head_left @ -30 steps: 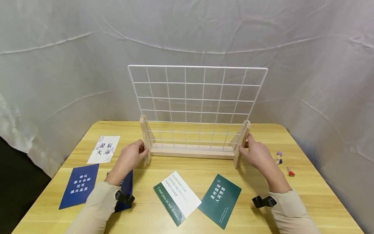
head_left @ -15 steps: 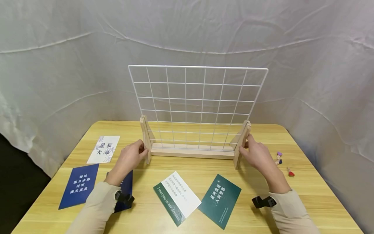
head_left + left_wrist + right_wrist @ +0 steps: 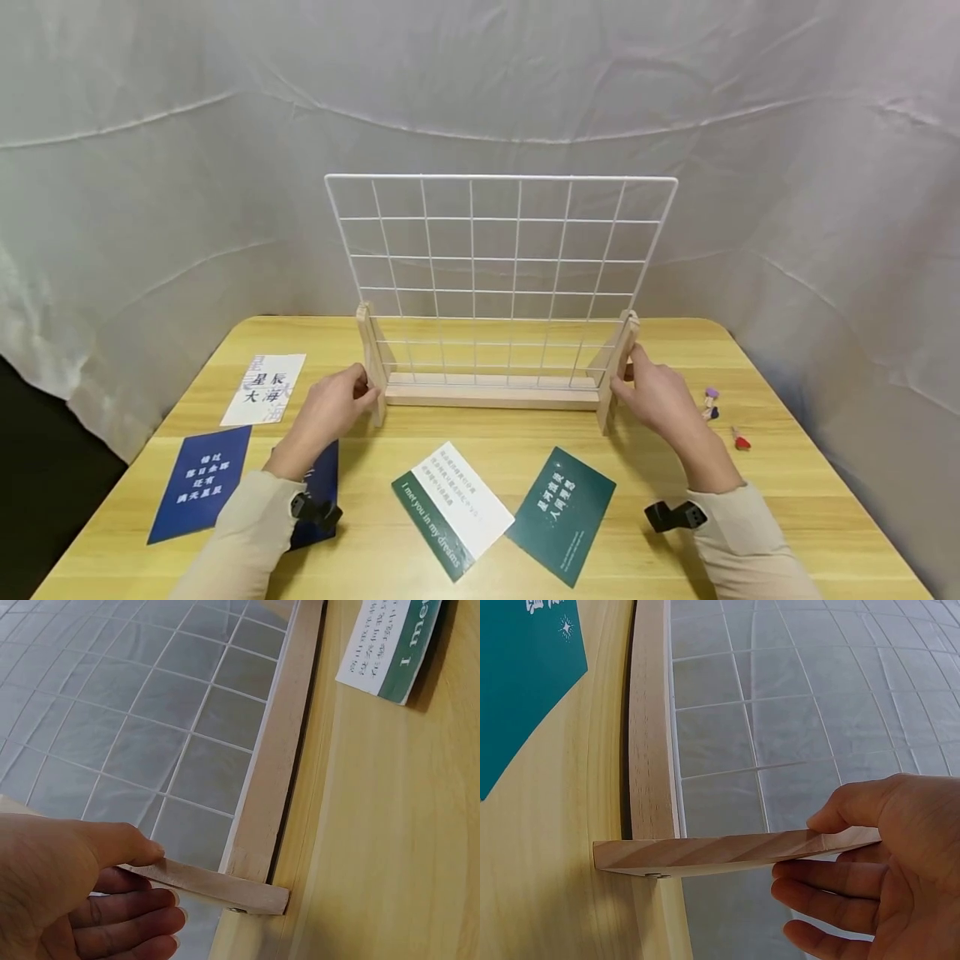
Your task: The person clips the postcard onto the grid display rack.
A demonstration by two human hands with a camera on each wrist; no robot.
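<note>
A white wire grid panel (image 3: 495,258) stands upright in a wooden stand (image 3: 491,398), whose crossbar joins two side legs. At the left side leg (image 3: 372,367), my left hand (image 3: 335,404) pinches the wood; in the left wrist view the thumb lies on its front edge with the fingers behind. My right hand (image 3: 658,396) likewise grips the right side leg (image 3: 618,371), the thumb on the edge and the other fingers along the outer face in the right wrist view. Both legs rest on the table.
On the wooden table (image 3: 360,575) lie a white card (image 3: 264,389), two blue cards (image 3: 201,483), a green-and-white card (image 3: 453,508) and a dark green card (image 3: 564,515). Small coloured clips (image 3: 710,402) and a red one (image 3: 741,441) lie at the right. Pale cloth (image 3: 480,75) hangs behind.
The head view has shifted slightly. Both hands keep their hold on the stand's legs, and the stand and cards stay in place.
</note>
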